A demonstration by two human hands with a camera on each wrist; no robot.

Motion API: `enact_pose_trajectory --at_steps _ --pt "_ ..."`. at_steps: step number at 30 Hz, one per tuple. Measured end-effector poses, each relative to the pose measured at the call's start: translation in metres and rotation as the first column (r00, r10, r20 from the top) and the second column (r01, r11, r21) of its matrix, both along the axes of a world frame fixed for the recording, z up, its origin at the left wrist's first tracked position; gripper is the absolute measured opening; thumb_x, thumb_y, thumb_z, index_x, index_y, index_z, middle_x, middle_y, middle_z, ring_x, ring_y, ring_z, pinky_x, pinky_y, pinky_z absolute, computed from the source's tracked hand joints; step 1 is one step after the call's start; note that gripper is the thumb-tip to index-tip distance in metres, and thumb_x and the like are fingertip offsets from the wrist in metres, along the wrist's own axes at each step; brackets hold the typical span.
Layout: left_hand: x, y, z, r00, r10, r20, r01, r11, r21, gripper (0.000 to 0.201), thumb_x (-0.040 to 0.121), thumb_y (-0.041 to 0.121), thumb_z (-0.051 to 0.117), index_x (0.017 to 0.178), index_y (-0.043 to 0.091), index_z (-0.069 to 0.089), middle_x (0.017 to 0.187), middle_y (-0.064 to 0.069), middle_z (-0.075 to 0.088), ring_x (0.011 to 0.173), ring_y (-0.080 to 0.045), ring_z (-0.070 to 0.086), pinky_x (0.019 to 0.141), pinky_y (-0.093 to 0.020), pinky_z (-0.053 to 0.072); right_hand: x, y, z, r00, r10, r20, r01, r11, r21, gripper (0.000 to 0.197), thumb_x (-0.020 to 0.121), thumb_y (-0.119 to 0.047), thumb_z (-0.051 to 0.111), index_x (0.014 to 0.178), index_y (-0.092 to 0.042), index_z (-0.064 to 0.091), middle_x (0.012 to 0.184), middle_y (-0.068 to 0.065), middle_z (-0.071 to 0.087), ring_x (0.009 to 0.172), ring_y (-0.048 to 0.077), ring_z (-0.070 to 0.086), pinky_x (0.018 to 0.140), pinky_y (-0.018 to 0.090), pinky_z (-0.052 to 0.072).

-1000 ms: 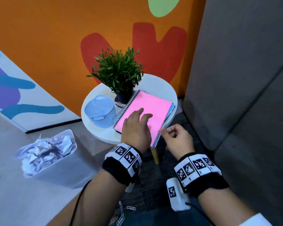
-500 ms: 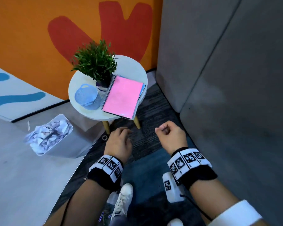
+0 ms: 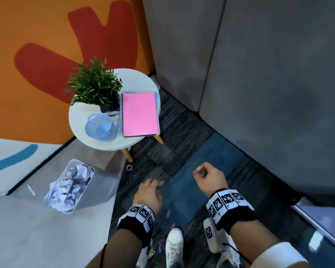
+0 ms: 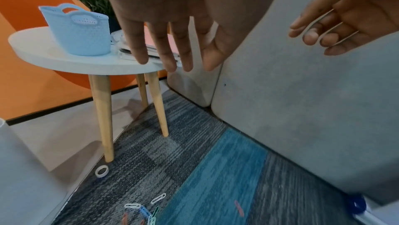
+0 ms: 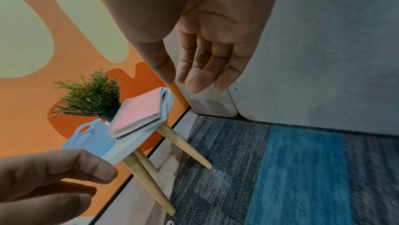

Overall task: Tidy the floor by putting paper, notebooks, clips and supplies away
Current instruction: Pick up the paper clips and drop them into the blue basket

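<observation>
A pink spiral notebook [image 3: 139, 114] lies on top of a blue one on the round white table [image 3: 135, 80], beside a pale blue basket [image 3: 99, 127]. Several coloured paper clips [image 4: 158, 200] are scattered on the carpet, some near my shoe [image 3: 168, 213]. A small tape roll [image 4: 101, 170] lies by a table leg. My left hand [image 4: 177, 54] hangs over the carpet above the clips with straight fingers, holding nothing. My right hand [image 5: 194, 78] hovers to its right, fingers loosely bent and empty.
A white bin [image 3: 97, 190] full of crumpled paper stands left of the carpet. A potted plant [image 3: 93, 84] is on the table. Grey padded panels [image 3: 259, 93] wall off the right side. My white shoe [image 3: 174, 242] stands between my arms.
Both hands have come off the pink notebook and dropped low over the carpet. I have pulled back from the table, where the notebooks stay.
</observation>
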State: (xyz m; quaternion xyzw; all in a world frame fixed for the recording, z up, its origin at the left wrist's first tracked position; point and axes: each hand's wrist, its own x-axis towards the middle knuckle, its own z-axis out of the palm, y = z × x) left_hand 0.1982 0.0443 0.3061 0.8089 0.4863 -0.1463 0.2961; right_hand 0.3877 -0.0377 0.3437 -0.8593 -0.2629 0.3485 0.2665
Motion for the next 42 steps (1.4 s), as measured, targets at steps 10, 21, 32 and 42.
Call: enact_pose_trajectory --at_steps 10,21,32,42 --pt "-0.045 0.001 -0.044 0.982 -0.179 -0.06 0.178 0.984 -0.026 0.036 0.088 0.015 0.048 0.123 0.024 0.054 0.129 -0.002 0.048 0.117 -0.024 0.046 0.095 -0.034 0.043 -0.049 -0.054 -0.039 0.994 -0.107 -0.01 0.101 0.961 -0.257 0.009 0.09 -0.025 0.055 0.085 -0.019 0.05 0.077 -0.002 0.055 0.075 0.018 0.05 0.068 0.021 0.037" --pt "-0.084 -0.023 -0.043 0.94 -0.342 -0.016 0.342 0.933 0.11 0.034 0.089 0.02 0.049 0.123 0.023 0.053 0.13 -0.003 0.048 0.117 -0.025 0.046 0.096 -0.036 0.044 -0.133 -0.113 -0.048 0.965 -0.263 -0.007 0.254 0.939 -0.234 0.011 0.091 -0.024 0.052 0.083 -0.017 0.049 0.077 0.003 0.057 0.073 0.023 0.053 0.065 0.026 0.04" --pt "-0.148 -0.008 -0.126 0.866 -0.454 -0.208 0.463 0.886 -0.005 0.047 0.088 0.022 0.05 0.135 0.024 0.042 0.146 -0.003 0.037 0.13 -0.025 0.039 0.105 -0.037 0.039 -0.223 -0.131 -0.146 0.923 -0.36 -0.138 0.312 0.908 -0.281 0.003 0.088 -0.019 0.054 0.091 -0.018 0.055 0.092 0.004 0.063 0.076 0.02 0.057 0.066 0.025 0.043" --pt "-0.178 0.013 -0.271 0.829 -0.529 -0.18 0.521 0.849 -0.091 0.033 0.089 0.018 0.05 0.121 0.022 0.05 0.13 -0.004 0.047 0.121 -0.026 0.046 0.102 -0.038 0.042 -0.271 -0.12 -0.297 0.89 -0.44 -0.124 0.362 0.843 -0.397 0.024 0.088 -0.018 0.053 0.111 -0.016 0.06 0.11 0.01 0.065 0.097 0.027 0.063 0.074 0.027 0.047"
